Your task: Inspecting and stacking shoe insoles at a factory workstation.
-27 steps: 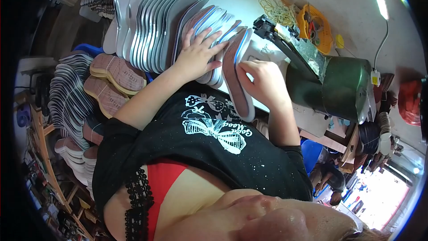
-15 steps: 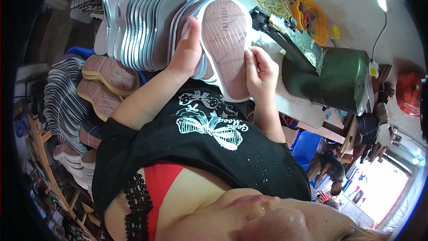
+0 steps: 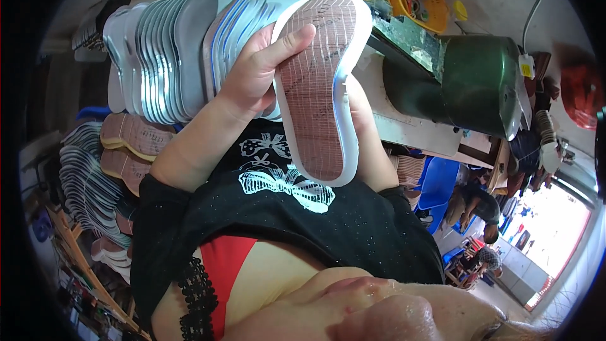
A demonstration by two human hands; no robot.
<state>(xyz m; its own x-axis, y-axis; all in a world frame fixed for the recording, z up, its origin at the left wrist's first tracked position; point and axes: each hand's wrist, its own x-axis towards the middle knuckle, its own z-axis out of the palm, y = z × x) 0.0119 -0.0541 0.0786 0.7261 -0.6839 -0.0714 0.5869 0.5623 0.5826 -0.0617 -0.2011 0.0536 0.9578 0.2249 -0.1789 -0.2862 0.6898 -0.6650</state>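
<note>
A shoe sole (image 3: 315,88) with a brown, white-lined face and a thick white rim is held up in front of my chest, tilted toward me. My left hand (image 3: 255,66) grips its left edge, with the thumb lying on the brown face and the other fingers behind. Behind the sole's right edge is my right hand (image 3: 360,104); its fingers are hidden by the sole, so their grip does not show. Just left of my left hand stands a row of thin soles with blue and white edges (image 3: 233,31).
Grey soles (image 3: 196,57) stand in a long row on the table. Tan-edged brown soles (image 3: 139,136) lie at the left beside a stacked row (image 3: 91,177). A green machine (image 3: 480,85) stands at the right, near a yellow basket of tools (image 3: 410,9). Other people are farther back.
The sole has turned and come nearer, its lower end now lower. My left thumb has moved onto its face. My right hand, pinching the edge before, is now mostly behind it.
</note>
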